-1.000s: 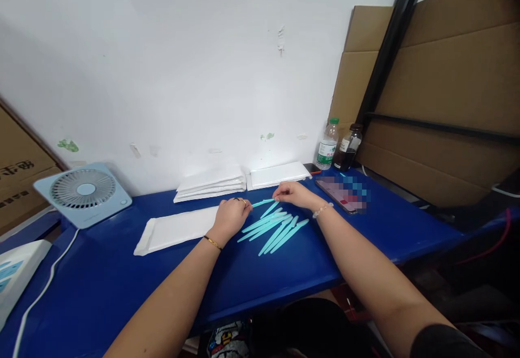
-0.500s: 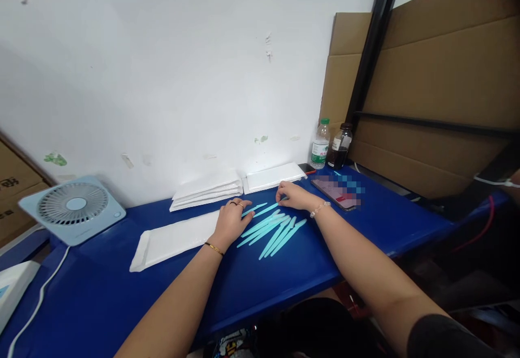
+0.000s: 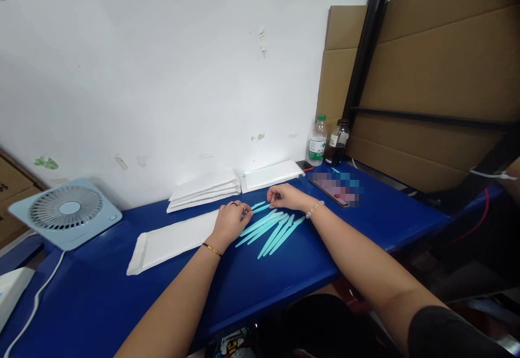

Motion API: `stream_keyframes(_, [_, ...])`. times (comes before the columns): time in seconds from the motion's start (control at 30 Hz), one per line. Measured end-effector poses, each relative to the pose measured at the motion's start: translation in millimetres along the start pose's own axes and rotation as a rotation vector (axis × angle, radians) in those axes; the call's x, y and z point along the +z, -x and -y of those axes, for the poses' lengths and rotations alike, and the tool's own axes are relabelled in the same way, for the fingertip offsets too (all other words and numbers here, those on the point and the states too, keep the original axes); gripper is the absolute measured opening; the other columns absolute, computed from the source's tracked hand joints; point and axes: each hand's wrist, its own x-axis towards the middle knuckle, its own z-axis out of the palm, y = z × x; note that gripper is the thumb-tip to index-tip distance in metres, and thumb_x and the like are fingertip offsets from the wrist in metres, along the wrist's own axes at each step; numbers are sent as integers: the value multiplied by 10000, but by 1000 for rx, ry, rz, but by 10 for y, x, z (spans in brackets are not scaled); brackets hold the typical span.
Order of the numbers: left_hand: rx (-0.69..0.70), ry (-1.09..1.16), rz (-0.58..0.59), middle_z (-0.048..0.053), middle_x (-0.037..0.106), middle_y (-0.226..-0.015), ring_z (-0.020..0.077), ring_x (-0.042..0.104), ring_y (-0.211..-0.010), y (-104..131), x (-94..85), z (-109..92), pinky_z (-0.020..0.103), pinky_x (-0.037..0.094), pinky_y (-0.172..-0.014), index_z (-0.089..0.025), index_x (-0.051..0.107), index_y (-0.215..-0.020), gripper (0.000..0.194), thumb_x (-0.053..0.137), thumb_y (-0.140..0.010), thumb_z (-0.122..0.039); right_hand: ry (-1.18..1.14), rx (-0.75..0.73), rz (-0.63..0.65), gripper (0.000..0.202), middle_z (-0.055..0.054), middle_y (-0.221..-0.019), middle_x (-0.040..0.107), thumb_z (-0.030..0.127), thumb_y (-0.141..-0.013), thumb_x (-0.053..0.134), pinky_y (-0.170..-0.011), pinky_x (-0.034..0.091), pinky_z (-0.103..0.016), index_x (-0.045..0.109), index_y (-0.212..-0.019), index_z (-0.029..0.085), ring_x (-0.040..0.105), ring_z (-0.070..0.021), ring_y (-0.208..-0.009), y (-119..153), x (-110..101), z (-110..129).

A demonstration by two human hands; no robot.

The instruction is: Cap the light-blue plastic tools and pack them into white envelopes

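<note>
Slim turquoise sticks point(image 3: 260, 229), shaped like eyebrow razors, lie fanned out in a loose group on the blue table point(image 3: 260, 282). My left hand point(image 3: 231, 221) is closed at the group's left side, thumb and fingers pinching the ends of a couple of the razors. Just across from it, my right hand point(image 3: 284, 197) is closed in a pinch at the far end of a razor point(image 3: 263, 207). The fingertips partly hide what they grip. A long white padded mailer point(image 3: 170, 241) lies flat beside and partly behind my left hand.
A stack of white mailers point(image 3: 205, 191) and another white packet point(image 3: 272, 175) rest along the wall. On the right are a phone point(image 3: 329, 189), a clear bottle point(image 3: 317, 144) and a dark-drink bottle point(image 3: 337, 145). A blue fan point(image 3: 69, 212) with a white cord stands left.
My right hand has moved slightly left, closer to my left hand. My left hand stays at the razors, its thumb and fingers closer together. The view has shifted a little.
</note>
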Motion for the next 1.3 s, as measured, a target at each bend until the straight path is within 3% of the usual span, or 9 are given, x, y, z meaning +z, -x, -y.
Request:
stream_keyframes(0.2, [-19,-19,-7,41,654,-890,222,569,-907,-2,-7,-8,344,358,-765,-222,635,-824,189,470,-870,-300,-144,52,32,186,8,-669,647,203,-678,696,-620,485,-248,604,-837,169,632,-149,-651,-5,-22,31])
stream_keyframes(0.4, [-105,-13,4,26,642,-875,215,575,-893,14,-19,104,334,361,-744,-237,643,-880,174,485,-850,-303,85,-27,-86,248,-19,-807,598,259,-670,741,-677,456,-261,663,-891,175,567,-147,-731,30,-150,-52])
stream_keyframes(0.53, [-106,13,-35,21,634,-894,210,575,-912,21,-31,86,318,369,-752,-249,636,-966,190,528,-823,-310,200,-116,79,202,-31,-875,542,316,-696,734,-682,430,-243,711,-848,186,522,-142,-769,44,-137,-8])
stream_keyframes(0.67, [15,91,24,9,634,-843,188,586,-844,48,-49,-20,295,373,-717,-241,644,-865,209,520,-837,-407,265,-128,204,207,-25,-861,524,343,-695,736,-679,414,-234,715,-816,177,505,-134,-755,35,-73,8])
stream_keyframes(0.83, [58,76,81,-4,661,-831,182,596,-808,55,-34,-86,296,362,-707,-223,614,-802,167,530,-841,-362,283,-116,196,167,-26,-863,519,321,-717,717,-656,401,-223,696,-783,170,496,-131,-748,16,-36,11])
stream_keyframes(1.07, [-90,54,42,7,665,-815,189,604,-790,15,-44,64,277,355,-653,-221,608,-800,140,540,-821,-342,308,-28,90,79,-29,-846,534,227,-715,705,-667,397,-226,688,-743,155,504,-134,-741,51,-198,2])
stream_keyframes(1.17, [-134,80,32,0,664,-827,193,603,-816,18,-60,144,274,365,-656,-236,627,-852,147,550,-805,-353,299,38,22,155,-39,-870,558,291,-707,716,-672,404,-233,692,-774,154,518,-146,-764,107,-297,27])
stream_keyframes(1.23, [-124,85,7,0,663,-870,200,595,-865,22,-75,149,280,377,-688,-250,639,-913,180,581,-776,-350,267,34,43,234,-42,-881,577,361,-687,729,-673,408,-233,703,-800,157,526,-150,-776,133,-317,74])
stream_keyframes(1.3, [-95,91,-20,6,659,-896,205,586,-895,32,-98,107,288,384,-718,-253,645,-942,213,590,-766,-361,239,7,162,287,-38,-863,598,415,-661,738,-654,405,-228,718,-797,163,532,-147,-761,140,-292,125])
